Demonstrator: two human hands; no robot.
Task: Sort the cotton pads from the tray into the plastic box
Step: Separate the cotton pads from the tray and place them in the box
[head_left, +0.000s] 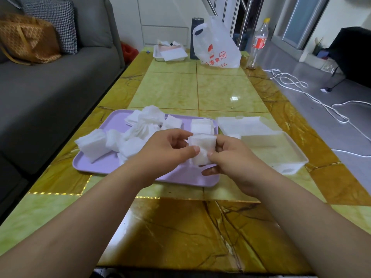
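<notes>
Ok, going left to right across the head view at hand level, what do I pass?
sofa → loose pads → left hand → held pads → right hand → box → cable

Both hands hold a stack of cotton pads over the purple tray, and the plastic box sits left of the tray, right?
No: the head view shows the plastic box right of the purple tray. The left hand and right hand do hold the stack of cotton pads over it.
</notes>
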